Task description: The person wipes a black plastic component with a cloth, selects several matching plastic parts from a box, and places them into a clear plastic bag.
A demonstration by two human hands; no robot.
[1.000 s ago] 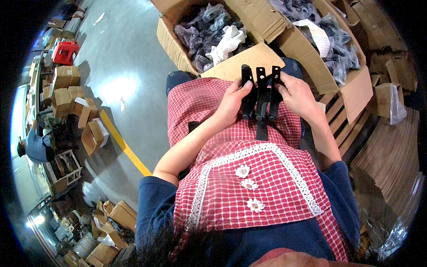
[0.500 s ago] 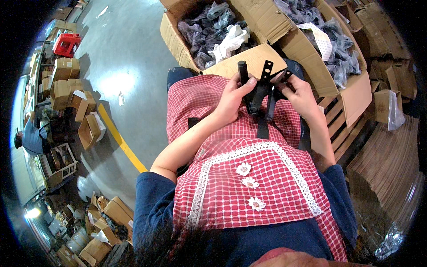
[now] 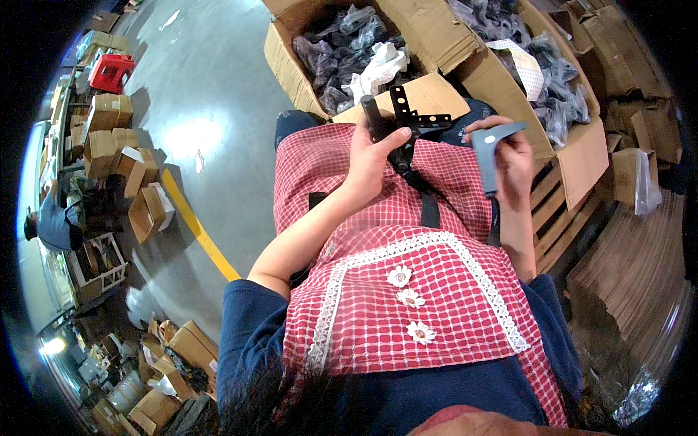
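Observation:
My left hand (image 3: 369,161) is closed around a black bracket assembly (image 3: 401,107). Its flat arms have round holes and form an L, and a short black tube stands up beside my fingers. My right hand (image 3: 515,161) grips a grey-blue L-shaped cover (image 3: 485,166), apart from the bracket and to its right. A light oval spot shows at the cover's corner. Both things are above my lap, over the red checked apron (image 3: 451,182). A black strap (image 3: 430,211) lies on the apron below the bracket.
Ahead stands an open carton (image 3: 287,65) of dark plastic-wrapped parts. A second carton (image 3: 582,171) of wrapped parts sits at the right on a wooden pallet (image 3: 550,211). Stacked cardboard (image 3: 625,283) is farther right. At far left are boxes, a red stool (image 3: 110,73) and another person (image 3: 57,224).
My right hand has moved right, away from the bracket, and the grey-blue cover now shows in it. My left hand has shifted slightly left and tilted the bracket, so its holed arms show more.

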